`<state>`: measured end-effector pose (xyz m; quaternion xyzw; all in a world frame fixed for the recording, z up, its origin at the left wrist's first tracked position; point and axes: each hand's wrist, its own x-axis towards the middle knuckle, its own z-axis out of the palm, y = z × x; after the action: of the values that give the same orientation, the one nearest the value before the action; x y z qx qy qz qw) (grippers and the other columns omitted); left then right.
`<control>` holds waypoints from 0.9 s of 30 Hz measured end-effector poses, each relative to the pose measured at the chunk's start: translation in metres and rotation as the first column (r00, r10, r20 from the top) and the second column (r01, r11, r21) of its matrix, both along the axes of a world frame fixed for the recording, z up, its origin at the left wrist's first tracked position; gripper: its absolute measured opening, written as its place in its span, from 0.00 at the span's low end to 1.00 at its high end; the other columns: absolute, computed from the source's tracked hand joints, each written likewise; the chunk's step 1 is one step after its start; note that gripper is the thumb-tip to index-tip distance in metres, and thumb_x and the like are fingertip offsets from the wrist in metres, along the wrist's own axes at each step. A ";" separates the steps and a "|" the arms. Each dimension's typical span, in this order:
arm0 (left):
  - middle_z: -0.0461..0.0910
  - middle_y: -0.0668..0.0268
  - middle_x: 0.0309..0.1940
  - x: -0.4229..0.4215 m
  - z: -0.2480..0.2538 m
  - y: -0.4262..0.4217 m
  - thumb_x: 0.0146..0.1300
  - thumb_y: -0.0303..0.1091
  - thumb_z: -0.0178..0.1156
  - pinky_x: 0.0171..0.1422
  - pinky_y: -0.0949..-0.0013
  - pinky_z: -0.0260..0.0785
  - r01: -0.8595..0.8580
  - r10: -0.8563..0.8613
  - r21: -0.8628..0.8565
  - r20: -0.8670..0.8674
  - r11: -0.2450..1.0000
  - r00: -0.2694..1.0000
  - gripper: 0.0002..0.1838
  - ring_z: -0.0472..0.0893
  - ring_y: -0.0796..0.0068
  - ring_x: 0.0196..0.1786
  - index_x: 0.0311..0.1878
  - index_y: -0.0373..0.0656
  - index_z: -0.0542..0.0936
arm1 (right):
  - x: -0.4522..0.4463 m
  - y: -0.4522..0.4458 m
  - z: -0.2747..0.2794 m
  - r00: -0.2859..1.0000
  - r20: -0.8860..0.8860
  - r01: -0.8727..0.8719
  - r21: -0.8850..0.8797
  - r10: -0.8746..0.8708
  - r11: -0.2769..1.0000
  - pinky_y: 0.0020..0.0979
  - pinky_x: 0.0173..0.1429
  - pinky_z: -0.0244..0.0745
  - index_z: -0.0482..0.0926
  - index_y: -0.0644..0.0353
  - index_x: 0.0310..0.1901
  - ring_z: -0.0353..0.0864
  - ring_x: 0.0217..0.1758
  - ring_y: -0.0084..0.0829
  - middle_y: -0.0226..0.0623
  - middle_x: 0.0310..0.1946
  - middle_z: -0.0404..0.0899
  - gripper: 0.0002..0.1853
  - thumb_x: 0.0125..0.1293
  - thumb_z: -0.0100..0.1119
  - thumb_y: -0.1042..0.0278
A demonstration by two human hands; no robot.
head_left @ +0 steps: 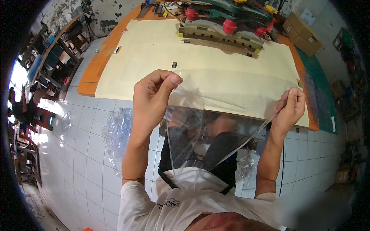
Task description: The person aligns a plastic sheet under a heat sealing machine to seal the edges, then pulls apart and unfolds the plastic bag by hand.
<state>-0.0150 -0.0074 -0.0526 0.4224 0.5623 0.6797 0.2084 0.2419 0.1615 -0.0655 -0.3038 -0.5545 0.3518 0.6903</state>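
Observation:
A clear plastic sheet (pixel 192 127) is stretched between my two hands over my lap, its lower part reaching my shirt. My left hand (pixel 156 92) pinches its upper left corner between thumb and fingers, above the table's front edge. On the right, my right hand (pixel 289 106) is closed on the other upper corner, with the plastic gathered into a tight fold below it. Through the sheet my dark trousers and the edge of the cream-covered table (pixel 146 50) show.
A green machine (pixel 231 13) with red knobs (pixel 229 26) stands at the table's back. A cardboard box (pixel 301 34) is at the back right. Crumpled clear plastic (pixel 118 133) lies on the tiled floor at left. A person (pixel 27 104) is at far left.

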 end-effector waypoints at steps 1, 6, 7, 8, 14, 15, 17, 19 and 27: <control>0.82 0.66 0.31 0.000 0.000 0.000 0.67 0.31 0.62 0.44 0.77 0.70 -0.022 0.022 -0.005 -0.019 1.000 1.000 0.10 0.77 0.83 0.36 0.37 0.30 0.82 | 0.001 -0.001 0.001 1.000 -0.013 -0.029 -0.018 0.028 0.999 0.19 0.13 0.54 0.72 0.61 0.40 0.58 0.13 0.14 0.29 0.23 0.69 0.08 0.74 0.52 0.65; 0.82 0.65 0.29 0.002 0.005 -0.006 0.67 0.28 0.62 0.42 0.77 0.70 -0.099 0.092 -0.046 -0.133 0.994 0.987 0.09 0.77 0.82 0.35 0.37 0.29 0.81 | 0.007 -0.010 0.011 0.998 -0.022 -0.056 -0.039 0.055 0.998 0.19 0.13 0.55 0.72 0.61 0.40 0.58 0.13 0.14 0.29 0.23 0.69 0.08 0.74 0.52 0.65; 0.83 0.64 0.29 0.004 0.006 -0.006 0.67 0.28 0.61 0.42 0.77 0.71 -0.098 0.096 -0.007 -0.118 0.995 0.988 0.08 0.78 0.81 0.34 0.37 0.29 0.81 | 0.007 -0.012 0.014 0.999 -0.031 -0.039 -0.049 0.037 0.998 0.20 0.13 0.55 0.72 0.61 0.40 0.59 0.13 0.14 0.29 0.22 0.69 0.08 0.74 0.52 0.65; 0.83 0.62 0.29 0.006 0.006 -0.007 0.67 0.27 0.61 0.42 0.77 0.71 -0.097 0.100 0.031 -0.102 0.995 0.990 0.08 0.79 0.81 0.34 0.36 0.29 0.80 | 0.007 -0.014 0.015 0.999 -0.032 -0.039 -0.048 0.037 0.998 0.20 0.13 0.55 0.72 0.61 0.40 0.59 0.13 0.14 0.29 0.22 0.69 0.08 0.74 0.52 0.65; 0.83 0.60 0.29 0.009 0.011 -0.014 0.68 0.26 0.59 0.43 0.75 0.73 -0.076 0.086 0.065 -0.170 0.995 0.982 0.08 0.81 0.79 0.35 0.34 0.30 0.79 | 0.009 -0.020 0.020 0.998 -0.049 -0.040 0.025 0.041 0.999 0.20 0.14 0.56 0.72 0.60 0.40 0.58 0.12 0.14 0.29 0.22 0.69 0.08 0.75 0.51 0.65; 0.83 0.60 0.29 0.008 0.011 -0.014 0.68 0.26 0.59 0.43 0.75 0.73 -0.072 0.083 0.066 -0.170 0.995 0.982 0.08 0.81 0.79 0.35 0.34 0.30 0.79 | 0.009 -0.020 0.020 0.999 -0.037 -0.036 0.022 0.037 0.999 0.20 0.14 0.56 0.72 0.60 0.40 0.58 0.12 0.14 0.28 0.22 0.68 0.08 0.75 0.51 0.65; 0.83 0.60 0.30 0.005 0.012 -0.015 0.67 0.25 0.59 0.43 0.74 0.74 -0.028 0.038 0.044 -0.248 0.999 0.968 0.07 0.82 0.78 0.35 0.35 0.30 0.79 | 0.009 -0.018 0.022 0.999 -0.023 -0.028 0.020 0.029 0.999 0.20 0.14 0.56 0.72 0.60 0.40 0.58 0.12 0.14 0.28 0.22 0.68 0.08 0.75 0.51 0.65; 0.83 0.61 0.32 -0.001 0.013 -0.018 0.68 0.26 0.59 0.46 0.73 0.73 0.040 -0.049 -0.036 -0.275 0.999 0.960 0.07 0.81 0.77 0.38 0.38 0.30 0.79 | 0.009 -0.018 0.026 0.997 -0.030 -0.063 0.043 0.064 0.997 0.20 0.14 0.56 0.72 0.60 0.40 0.57 0.12 0.14 0.28 0.22 0.68 0.08 0.75 0.51 0.64; 0.83 0.64 0.34 0.002 0.017 -0.010 0.62 0.27 0.65 0.48 0.71 0.73 0.156 -0.210 -0.175 -0.354 0.972 0.911 0.10 0.81 0.77 0.40 0.45 0.34 0.82 | 0.007 -0.019 0.039 0.999 0.012 -0.043 0.090 0.042 0.995 0.18 0.16 0.58 0.72 0.60 0.40 0.57 0.12 0.12 0.27 0.21 0.69 0.09 0.75 0.52 0.63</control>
<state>-0.0133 -0.0175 -0.0355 0.5776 0.5967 0.5231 0.1914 0.2485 0.1425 -0.0267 -0.2619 -0.5797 0.3395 0.6929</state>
